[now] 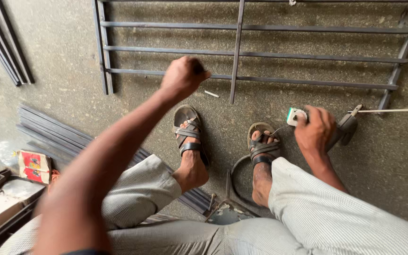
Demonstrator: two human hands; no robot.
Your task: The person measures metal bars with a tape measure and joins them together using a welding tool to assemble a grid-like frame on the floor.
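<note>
The right hand (315, 128) covers most of a tool's handle (345, 127); whatever the closed left hand (181, 75) grips above the metal grille (260, 52) is hidden.

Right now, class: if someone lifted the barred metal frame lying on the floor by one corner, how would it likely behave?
The metal frame would probably stay stiff, since its bars look joined to side rails. It likely feels heavy, being wide and all metal. Lying flat on the concrete floor, it should scrape rather than roll.
</note>
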